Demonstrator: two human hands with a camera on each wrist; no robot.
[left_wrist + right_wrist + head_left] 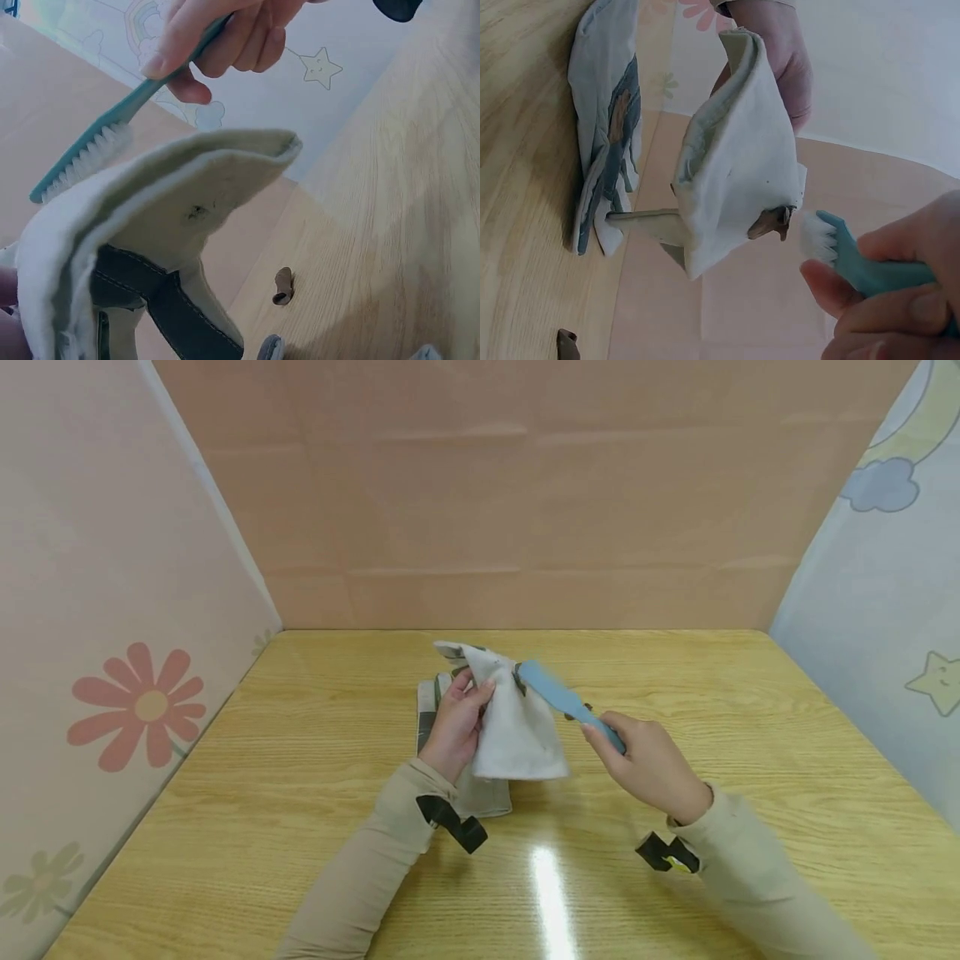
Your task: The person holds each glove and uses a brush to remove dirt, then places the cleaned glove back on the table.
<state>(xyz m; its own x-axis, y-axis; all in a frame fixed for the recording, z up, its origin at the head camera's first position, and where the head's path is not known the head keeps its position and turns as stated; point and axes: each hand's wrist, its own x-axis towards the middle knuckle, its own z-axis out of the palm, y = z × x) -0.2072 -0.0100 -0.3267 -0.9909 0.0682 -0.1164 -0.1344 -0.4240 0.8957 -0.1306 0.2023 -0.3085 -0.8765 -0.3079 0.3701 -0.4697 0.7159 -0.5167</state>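
My left hand (456, 731) pinches a thick white cloth piece (517, 739), lifted above the table and draped downward. In the left wrist view its folded edge and dark grey stitched strips (199, 319) show. A brown lump (771, 223) clings to the cloth's white face. The handle of a light-blue brush (553, 689) is gripped in my right hand (656, 764). Its white bristles (819, 238) face the cloth, close beside the brown lump in the right wrist view.
Beneath the raised cloth, another pale fabric piece (486, 797) with dark grey patches lies on the wooden table (300, 760). A small brown piece (283, 286) rests on the tabletop. Patterned side panels (150, 527) and a pinkish-brown back panel (525, 502) enclose the table.
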